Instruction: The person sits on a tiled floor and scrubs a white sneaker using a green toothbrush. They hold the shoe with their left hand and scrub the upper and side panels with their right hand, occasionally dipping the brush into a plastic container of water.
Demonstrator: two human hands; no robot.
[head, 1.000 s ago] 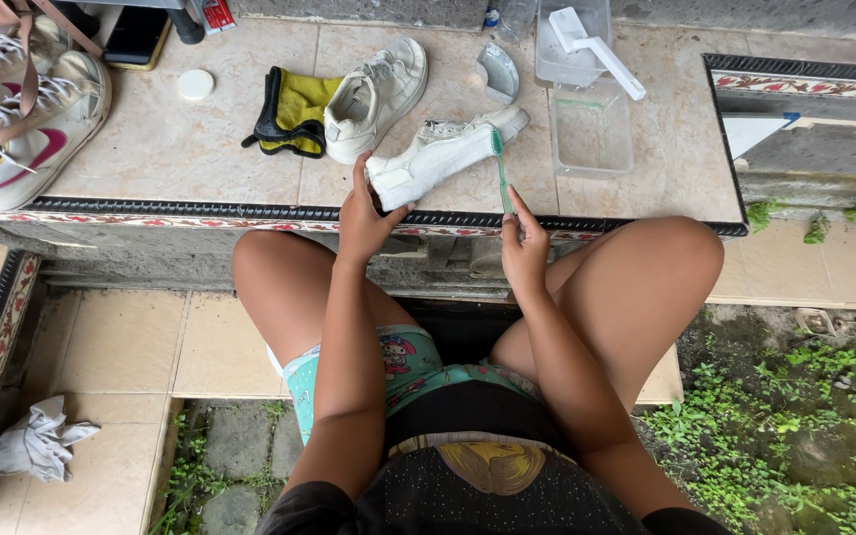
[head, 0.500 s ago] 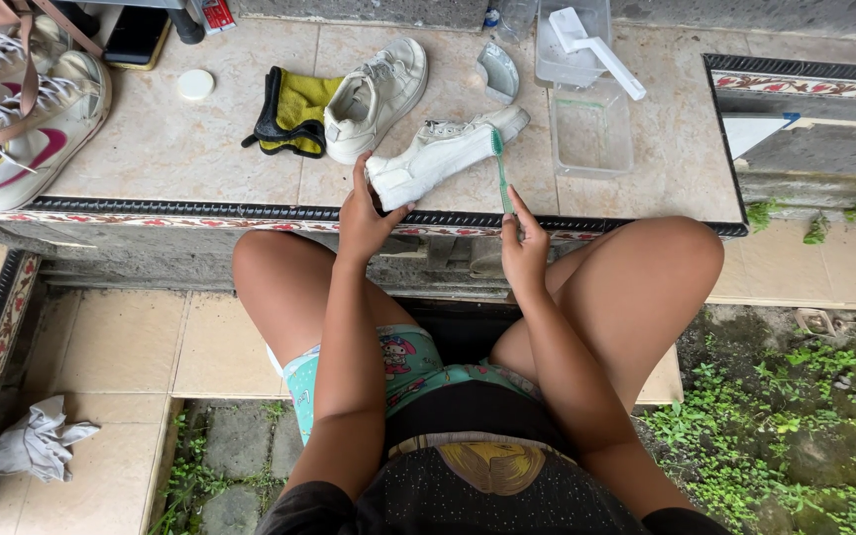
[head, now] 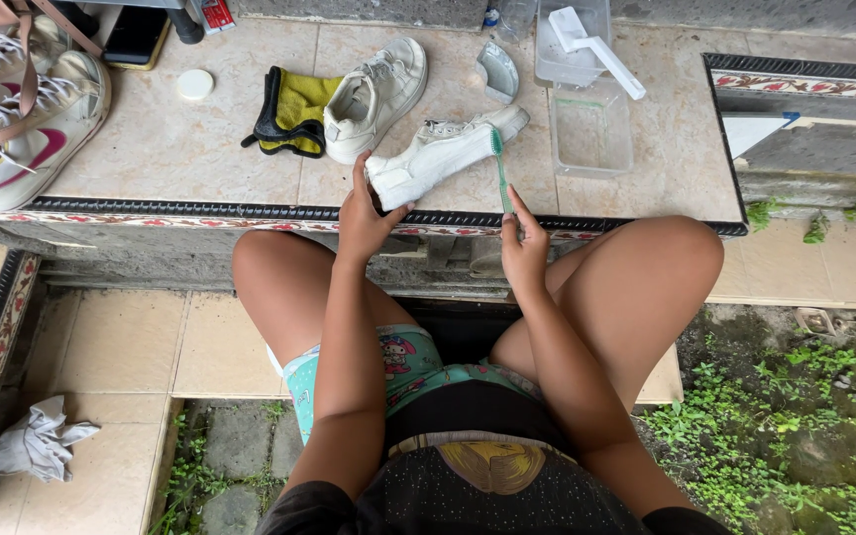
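— Shoe (head: 443, 154): where is it lying?

— On its side on the tiled ledge (head: 180, 149), sole toward me, long axis slanting from heel at lower left to toe at upper right. My left hand (head: 367, 210) grips the heel end, fingers wrapped on it.

— And the brush?

— The green toothbrush (head: 500, 168) is pinched in my right hand (head: 525, 248), upright, bristles touching the shoe's side near the toe. So the shoe lies just ahead of both hands, the left nearer.

— Anything close?

— A second shoe (head: 374, 99) beside a yellow glove (head: 297, 111).
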